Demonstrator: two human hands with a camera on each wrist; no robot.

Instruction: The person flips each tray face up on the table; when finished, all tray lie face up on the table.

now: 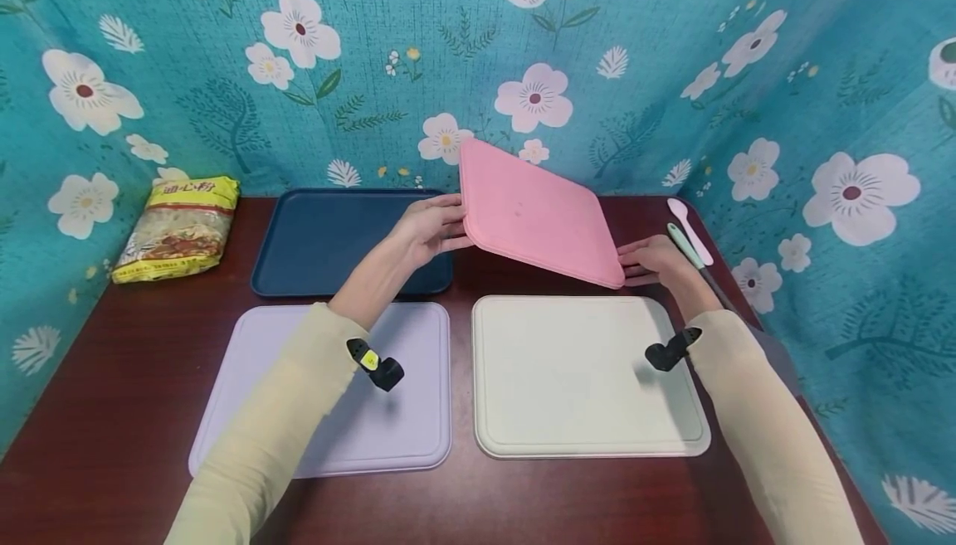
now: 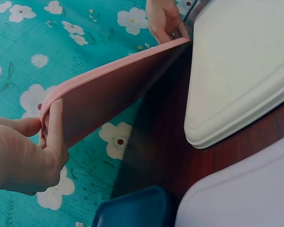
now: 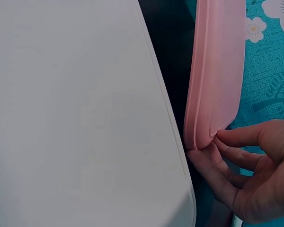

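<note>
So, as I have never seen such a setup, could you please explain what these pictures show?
No machine works here: a person uses bare hands. The wide picture comes from a camera on the head; the closer ones come from the left wrist camera and right wrist camera. The left hand and right hand hold a tilted pink tray at opposite sides. On the table are a dark blue tray, a lilac tray, a cream tray, a yellow packet, a pale spoon and a green-handled utensil.
</note>
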